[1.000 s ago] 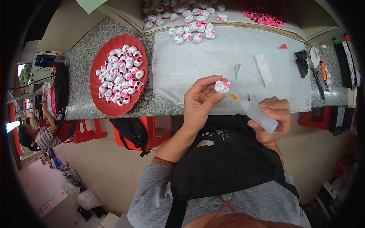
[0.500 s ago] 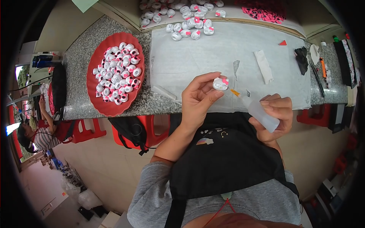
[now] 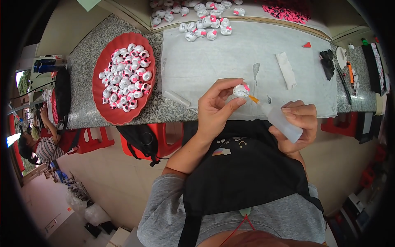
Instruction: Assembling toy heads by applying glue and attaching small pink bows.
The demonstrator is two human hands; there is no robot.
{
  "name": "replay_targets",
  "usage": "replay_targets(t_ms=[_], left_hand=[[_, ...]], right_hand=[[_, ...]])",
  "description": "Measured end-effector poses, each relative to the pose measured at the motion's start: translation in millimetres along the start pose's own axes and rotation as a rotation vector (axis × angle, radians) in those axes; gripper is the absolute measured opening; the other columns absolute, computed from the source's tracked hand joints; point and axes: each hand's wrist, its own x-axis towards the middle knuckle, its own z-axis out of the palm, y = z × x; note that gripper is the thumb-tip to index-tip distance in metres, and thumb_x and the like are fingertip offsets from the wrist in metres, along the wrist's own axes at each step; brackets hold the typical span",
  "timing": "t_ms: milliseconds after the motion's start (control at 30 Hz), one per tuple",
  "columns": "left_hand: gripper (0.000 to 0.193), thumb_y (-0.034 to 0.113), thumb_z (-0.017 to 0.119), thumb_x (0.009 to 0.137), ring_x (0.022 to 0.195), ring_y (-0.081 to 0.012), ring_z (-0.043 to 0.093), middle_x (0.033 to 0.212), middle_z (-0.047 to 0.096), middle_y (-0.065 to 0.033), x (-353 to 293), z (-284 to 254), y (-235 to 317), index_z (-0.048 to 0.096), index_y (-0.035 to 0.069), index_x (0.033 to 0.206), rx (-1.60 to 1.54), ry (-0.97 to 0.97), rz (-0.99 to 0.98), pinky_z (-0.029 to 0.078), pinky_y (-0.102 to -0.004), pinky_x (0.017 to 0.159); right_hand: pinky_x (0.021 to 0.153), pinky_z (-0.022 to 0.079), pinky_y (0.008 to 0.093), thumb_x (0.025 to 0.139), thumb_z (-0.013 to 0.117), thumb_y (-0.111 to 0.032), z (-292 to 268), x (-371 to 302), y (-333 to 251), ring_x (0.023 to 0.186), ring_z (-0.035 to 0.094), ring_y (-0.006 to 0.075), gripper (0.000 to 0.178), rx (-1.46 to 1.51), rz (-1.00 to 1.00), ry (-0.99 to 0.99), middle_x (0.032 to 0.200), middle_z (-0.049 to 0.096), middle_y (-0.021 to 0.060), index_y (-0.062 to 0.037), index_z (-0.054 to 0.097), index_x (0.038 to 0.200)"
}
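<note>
My left hand (image 3: 220, 101) pinches a small white cat-head figure (image 3: 240, 91) with a pink bow between thumb and fingertips. Wrapped in my right hand (image 3: 299, 121) is a translucent squeeze bottle (image 3: 279, 121), tilted so its orange nozzle (image 3: 253, 99) points up and left. The nozzle tip is at the lower right edge of the figure; whether they touch I cannot tell. Both hands are over the front edge of a white sheet (image 3: 205, 66) on the bench.
A red scalloped tray (image 3: 98, 88) heaped with white-and-pink pieces stands left. More white heads (image 3: 201, 33) lie at the back, with pink pieces (image 3: 284, 14) on the shelf. A paper strip (image 3: 286, 71), black glove (image 3: 327, 64) and orange pen (image 3: 350, 73) lie right. Another person (image 3: 45, 144) sits far left.
The figure has turned a little in my left fingers and shifted slightly right, nearer the nozzle. My right hand and the bottle stay nearly where they were.
</note>
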Motion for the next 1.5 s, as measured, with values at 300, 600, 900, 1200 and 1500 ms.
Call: replay_targets(t_ms=[300, 600, 900, 1200, 1500], left_hand=[[0.031, -0.009, 0.054, 0.067, 0.093, -0.017, 0.046, 0.1, 0.046, -0.0112, 2.2, 0.2, 1.3, 0.048, -0.004, 0.098, 0.181, -0.048, 0.089, 0.036, -0.0273, 0.082], [0.033, -0.007, 0.052, 0.07, 0.092, -0.0171, 0.047, 0.099, 0.049, -0.0122, 3.4, -1.2, 1.2, 0.045, -0.003, 0.101, 0.128, -0.018, 0.043, 0.036, -0.0272, 0.081], [0.034, -0.006, 0.051, 0.071, 0.087, -0.0127, 0.049, 0.095, 0.051, -0.0094, 10.0, -15.0, 6.6, 0.043, -0.002, 0.103, -0.091, 0.138, 0.031, 0.039, -0.0208, 0.073], [0.033, -0.004, 0.053, 0.071, 0.084, -0.0111, 0.049, 0.092, 0.052, -0.0075, 6.4, -14.1, 10.8, 0.044, -0.001, 0.103, -0.102, 0.141, 0.016, 0.039, -0.0203, 0.071], [0.033, -0.004, 0.052, 0.071, 0.087, -0.0163, 0.05, 0.095, 0.051, -0.0115, 6.5, -22.5, 11.8, 0.043, -0.001, 0.103, -0.098, 0.146, 0.005, 0.04, -0.0291, 0.078]], right_hand=[[0.054, 0.039, 0.0257, 0.057, 0.072, -0.013, -0.5, 1.1, 0.6, 0.058, 0.045, 0.0137, 0.035, 0.002, -0.014, -0.03, 0.078, 0.046, 0.0061, -0.006, 0.048, 0.082], [0.054, 0.04, 0.0246, 0.051, 0.07, 0.003, -8.9, 7.6, 6.2, 0.061, 0.048, 0.0152, 0.039, 0.033, -0.029, -0.05, 0.08, 0.046, 0.0108, -0.0022, 0.049, 0.083], [0.058, 0.045, 0.0252, 0.07, 0.05, 0.002, -27.5, 80.5, 63.3, 0.075, 0.053, 0.0157, 0.019, 0.1, 0.547, -0.193, 0.08, 0.046, 0.0054, -0.0018, 0.04, 0.085], [0.06, 0.044, 0.036, 0.066, 0.058, -0.013, -0.2, 172.1, 181.3, 0.069, 0.054, 0.0294, 0.023, -0.916, 0.119, -0.302, 0.079, 0.055, 0.0163, -0.0015, 0.053, 0.085], [0.052, 0.043, 0.0296, 0.068, 0.057, -0.016, 5.4, 169.5, 158.8, 0.056, 0.053, 0.0209, 0.024, -0.786, 0.279, -0.292, 0.069, 0.056, 0.0113, -0.0012, 0.054, 0.087]])
